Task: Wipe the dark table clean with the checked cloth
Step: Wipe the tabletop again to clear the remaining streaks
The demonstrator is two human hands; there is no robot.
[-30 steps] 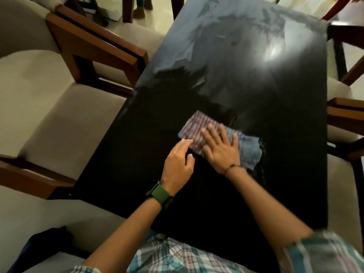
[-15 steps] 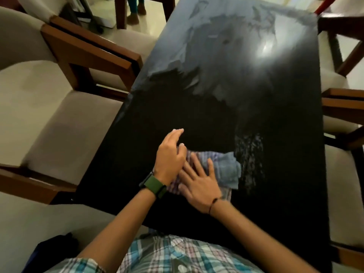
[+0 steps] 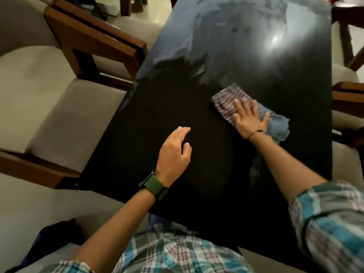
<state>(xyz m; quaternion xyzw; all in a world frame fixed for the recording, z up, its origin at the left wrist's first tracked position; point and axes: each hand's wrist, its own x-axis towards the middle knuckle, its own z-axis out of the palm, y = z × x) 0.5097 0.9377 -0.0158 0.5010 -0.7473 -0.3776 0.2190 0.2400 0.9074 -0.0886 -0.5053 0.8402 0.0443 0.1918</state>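
dark glossy table (image 3: 226, 184), checked cloth (image 3: 228, 101) lying flat on it, smeared streaks

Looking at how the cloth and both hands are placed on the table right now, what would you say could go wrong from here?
1. The right hand presses flat on only part of the checked cloth; its bunched blue end trails loose, so it may fold under and smear rather than wipe.
2. A pale streak lies near the right forearm, and the sleeve could drag through it.
3. The hazy far area of the dark table is beyond the cloth and might get missed.
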